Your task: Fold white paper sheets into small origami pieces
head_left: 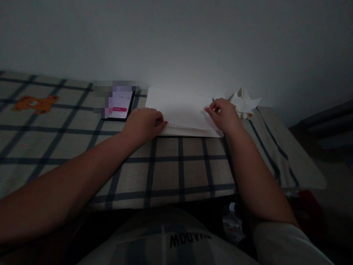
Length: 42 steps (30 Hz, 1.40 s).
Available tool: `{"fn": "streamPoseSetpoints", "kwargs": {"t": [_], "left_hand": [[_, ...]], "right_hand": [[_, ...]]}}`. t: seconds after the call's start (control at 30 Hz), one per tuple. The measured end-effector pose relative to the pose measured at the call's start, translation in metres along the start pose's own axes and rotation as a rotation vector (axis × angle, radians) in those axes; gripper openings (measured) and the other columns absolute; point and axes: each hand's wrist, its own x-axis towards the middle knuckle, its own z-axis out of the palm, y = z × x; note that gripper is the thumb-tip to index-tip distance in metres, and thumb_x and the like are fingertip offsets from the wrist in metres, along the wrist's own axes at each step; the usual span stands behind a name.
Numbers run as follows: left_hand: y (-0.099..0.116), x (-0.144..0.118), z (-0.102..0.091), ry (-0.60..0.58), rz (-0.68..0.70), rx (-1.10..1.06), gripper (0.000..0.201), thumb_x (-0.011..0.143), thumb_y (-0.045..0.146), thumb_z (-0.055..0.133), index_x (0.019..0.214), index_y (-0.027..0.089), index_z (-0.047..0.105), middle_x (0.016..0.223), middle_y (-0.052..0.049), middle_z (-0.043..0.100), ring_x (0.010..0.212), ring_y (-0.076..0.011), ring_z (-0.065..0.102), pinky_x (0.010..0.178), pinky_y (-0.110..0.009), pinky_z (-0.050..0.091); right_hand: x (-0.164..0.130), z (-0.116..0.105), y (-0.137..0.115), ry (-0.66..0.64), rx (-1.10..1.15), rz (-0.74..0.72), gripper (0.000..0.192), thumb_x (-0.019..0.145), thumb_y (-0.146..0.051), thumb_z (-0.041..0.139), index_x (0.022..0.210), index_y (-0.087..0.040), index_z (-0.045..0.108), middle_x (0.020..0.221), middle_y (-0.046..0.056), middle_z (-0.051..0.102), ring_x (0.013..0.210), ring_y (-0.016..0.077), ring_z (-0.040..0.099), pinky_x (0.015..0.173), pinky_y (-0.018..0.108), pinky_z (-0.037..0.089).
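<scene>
The white spiral-bound notebook (180, 110) lies open and flat on the checked beige-and-navy cloth (165, 165), close to the plain grey wall. Its long axis runs left to right, parallel to the wall; the spiral edge faces the person, and the far edge points toward the wall.

The left hand (143, 123) rests palm down on the near left corner of the notebook, fingers curled loosely and pressing on the paper; it holds nothing. The right hand (223, 114) rests on the right side of the page, fingers pinched narrowly around what appears to be a thin dark pen (213, 100), though the dim light makes this uncertain. Both forearms extend forward across the cloth, elbows near the body.

A black smartphone with a lit white-and-pink screen (120, 105) lies just beside the notebook's left edge. A white folded paper flower (244, 103) sits near the right hand, by the wall. An orange cartoon animal print (35, 103) marks the cloth far left. Open cloth lies between the notebook and the near table edge.
</scene>
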Motion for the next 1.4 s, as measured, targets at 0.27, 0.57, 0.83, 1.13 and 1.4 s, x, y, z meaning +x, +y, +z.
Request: {"fn": "streamPoseSetpoints", "kwargs": {"t": [0.27,0.57,0.83,1.13,1.4], "left_hand": [[0.0,-0.001,0.002,0.004,-0.023,0.008,0.039,0.094,0.046,0.047,0.099,0.021,0.076,0.096,-0.009,0.077,0.092,-0.0273,0.07,0.077,-0.038,0.046],[0.002,-0.001,0.003,-0.013,-0.012,0.037,0.039,0.097,0.039,0.042,0.099,0.018,0.075,0.098,-0.011,0.075,0.093,-0.0272,0.069,0.076,-0.037,0.046],[-0.001,0.0,0.004,-0.024,-0.046,0.047,0.04,0.095,0.044,0.044,0.098,0.018,0.075,0.1,-0.011,0.075,0.093,-0.0284,0.069,0.073,-0.037,0.045],[0.005,-0.002,0.001,-0.032,-0.068,0.067,0.037,0.097,0.041,0.044,0.101,0.018,0.073,0.104,-0.012,0.075,0.099,-0.0313,0.069,0.084,-0.043,0.045],[0.004,-0.006,0.002,0.051,-0.016,0.067,0.031,0.099,0.033,0.046,0.106,0.018,0.072,0.112,-0.01,0.074,0.109,-0.0294,0.067,0.1,-0.048,0.043]], "right_hand": [[-0.013,0.009,-0.037,-0.383,0.341,-0.351,0.022,0.092,-0.037,0.063,0.09,-0.019,0.077,0.091,0.008,0.073,0.083,0.0188,0.063,0.077,0.032,0.047],[-0.006,0.01,-0.025,-0.353,0.149,-0.23,0.019,0.091,-0.029,0.062,0.088,-0.018,0.078,0.088,0.009,0.073,0.081,0.02,0.063,0.076,0.033,0.046],[-0.007,0.007,-0.031,-0.359,0.079,-0.107,0.023,0.09,-0.036,0.066,0.091,-0.017,0.079,0.088,0.009,0.074,0.079,0.0198,0.063,0.072,0.033,0.044],[-0.005,0.009,-0.029,-0.359,-0.068,-0.168,0.024,0.093,-0.035,0.062,0.091,-0.017,0.078,0.091,0.01,0.074,0.083,0.0224,0.063,0.075,0.036,0.044],[-0.004,0.013,-0.027,-0.357,-0.057,-0.205,0.022,0.093,-0.033,0.064,0.089,-0.016,0.076,0.092,0.011,0.073,0.089,0.0243,0.062,0.079,0.037,0.045]]}}
